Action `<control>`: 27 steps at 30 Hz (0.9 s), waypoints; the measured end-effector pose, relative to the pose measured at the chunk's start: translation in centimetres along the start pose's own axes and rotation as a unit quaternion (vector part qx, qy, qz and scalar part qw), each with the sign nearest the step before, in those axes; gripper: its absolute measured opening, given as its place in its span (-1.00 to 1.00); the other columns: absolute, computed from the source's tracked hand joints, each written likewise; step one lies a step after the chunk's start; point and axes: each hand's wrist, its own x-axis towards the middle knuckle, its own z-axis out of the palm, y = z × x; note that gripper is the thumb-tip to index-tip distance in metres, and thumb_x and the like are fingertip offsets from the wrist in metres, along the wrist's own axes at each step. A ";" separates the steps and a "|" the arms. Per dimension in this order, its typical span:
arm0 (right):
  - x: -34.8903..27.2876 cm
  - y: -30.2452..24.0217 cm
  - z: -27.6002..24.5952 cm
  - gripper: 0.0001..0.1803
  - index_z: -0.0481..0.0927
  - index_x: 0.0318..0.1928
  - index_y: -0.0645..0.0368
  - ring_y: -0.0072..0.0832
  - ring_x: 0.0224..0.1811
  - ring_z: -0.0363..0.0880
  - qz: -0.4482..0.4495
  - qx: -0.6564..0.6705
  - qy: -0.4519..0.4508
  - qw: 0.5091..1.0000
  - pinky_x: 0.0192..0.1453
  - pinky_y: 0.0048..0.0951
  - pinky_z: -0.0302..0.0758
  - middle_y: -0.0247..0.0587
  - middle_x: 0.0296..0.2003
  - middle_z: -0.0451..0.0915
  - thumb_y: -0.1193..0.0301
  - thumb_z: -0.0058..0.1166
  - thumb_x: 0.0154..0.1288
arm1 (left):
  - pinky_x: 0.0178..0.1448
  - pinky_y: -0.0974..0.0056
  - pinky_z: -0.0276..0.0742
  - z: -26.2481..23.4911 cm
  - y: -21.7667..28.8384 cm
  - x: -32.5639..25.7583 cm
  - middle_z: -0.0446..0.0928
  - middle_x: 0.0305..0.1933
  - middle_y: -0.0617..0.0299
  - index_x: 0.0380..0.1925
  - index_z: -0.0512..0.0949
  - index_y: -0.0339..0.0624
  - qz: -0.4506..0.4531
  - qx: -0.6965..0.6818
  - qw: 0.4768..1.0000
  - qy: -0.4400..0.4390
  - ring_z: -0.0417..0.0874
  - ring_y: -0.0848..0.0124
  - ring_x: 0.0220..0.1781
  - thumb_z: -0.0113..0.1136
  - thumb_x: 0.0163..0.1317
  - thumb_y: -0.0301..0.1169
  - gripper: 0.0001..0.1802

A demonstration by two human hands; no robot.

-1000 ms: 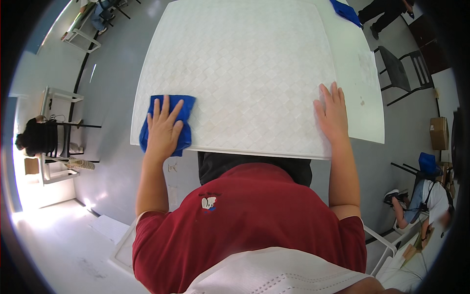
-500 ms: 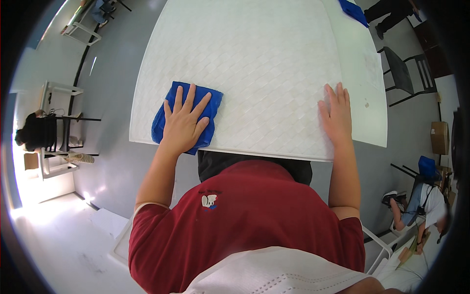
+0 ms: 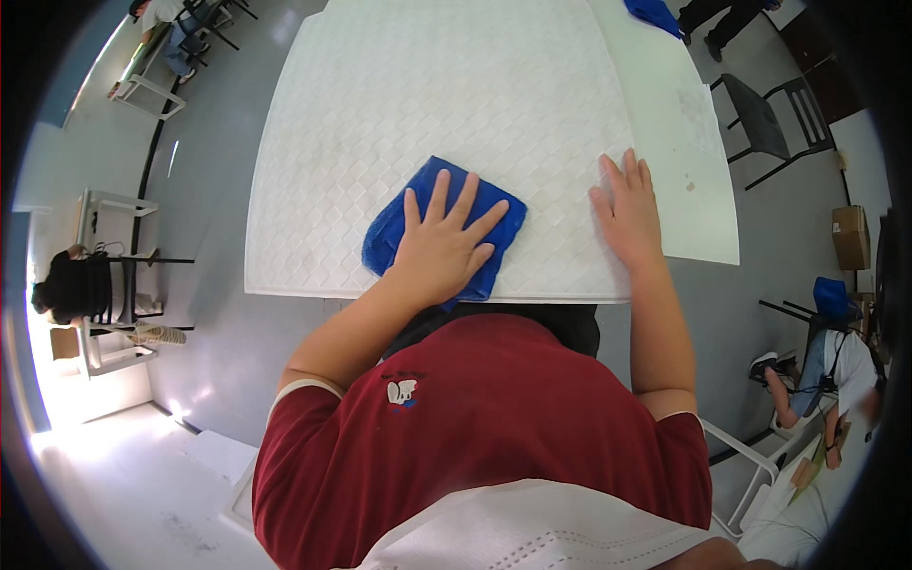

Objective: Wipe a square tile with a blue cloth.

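The left hand (image 3: 432, 252) lies flat, fingers spread, over a blue cloth (image 3: 506, 228) at the white mat's (image 3: 427, 95) near middle; the right hand (image 3: 629, 218) rests unclenched toward the mat's right edge.

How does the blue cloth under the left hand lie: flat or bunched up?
Mostly flat: the blue cloth shows broad, corners out around the left hand. Hidden folds: cannot tell.
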 end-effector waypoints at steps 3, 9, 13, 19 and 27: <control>0.0 0.2 0.2 -0.44 0.35 0.30 0.02 0.07 0.45 0.01 -0.003 -0.008 0.002 1.000 0.43 -0.09 0.10 0.11 0.40 0.11 0.18 0.01 0.33 | 0.41 -0.43 -0.21 0.2 0.4 0.4 -0.11 0.54 0.02 0.38 0.21 0.29 0.006 0.010 1.000 -0.001 -0.20 -0.12 0.55 -0.03 0.34 -0.15 -0.42; -0.1 0.2 0.0 -0.45 0.35 0.30 0.03 0.09 0.44 0.02 -0.015 -0.011 0.009 1.000 0.43 -0.08 0.10 0.12 0.39 0.12 0.18 0.01 0.33 | 0.41 -0.44 -0.20 0.3 0.3 0.6 -0.11 0.54 0.03 0.38 0.21 0.27 0.009 0.002 1.000 0.000 -0.20 -0.14 0.54 -0.03 0.34 -0.14 -0.42; -0.1 0.5 0.2 -0.45 0.34 0.30 0.03 0.10 0.44 0.01 -0.018 -0.011 0.013 1.000 0.43 -0.06 0.11 0.13 0.39 0.13 0.19 0.01 0.33 | 0.41 -0.44 -0.19 0.4 0.2 0.7 -0.11 0.54 0.03 0.39 0.19 0.26 0.015 -0.001 1.000 -0.003 -0.19 -0.14 0.54 -0.03 0.35 -0.15 -0.41; 0.0 0.0 0.4 -0.45 0.35 0.30 0.04 0.12 0.44 0.02 -0.013 -0.002 0.007 1.000 0.43 -0.07 0.11 0.15 0.38 0.13 0.18 0.00 0.34 | 0.39 -0.46 -0.17 0.7 0.3 0.6 -0.10 0.53 0.00 0.39 0.18 0.25 0.008 0.013 1.000 0.008 -0.17 -0.17 0.53 -0.02 0.34 -0.14 -0.40; 0.0 0.1 0.4 -0.44 0.35 0.30 0.06 0.13 0.43 0.04 -0.023 -0.015 0.016 1.000 0.43 -0.08 0.11 0.16 0.37 0.15 0.18 0.00 0.33 | 0.38 -0.47 -0.17 2.0 3.8 2.6 -0.09 0.53 0.00 0.40 0.17 0.27 0.084 -0.004 0.996 0.032 -0.17 -0.17 0.53 -0.04 0.35 -0.08 -0.39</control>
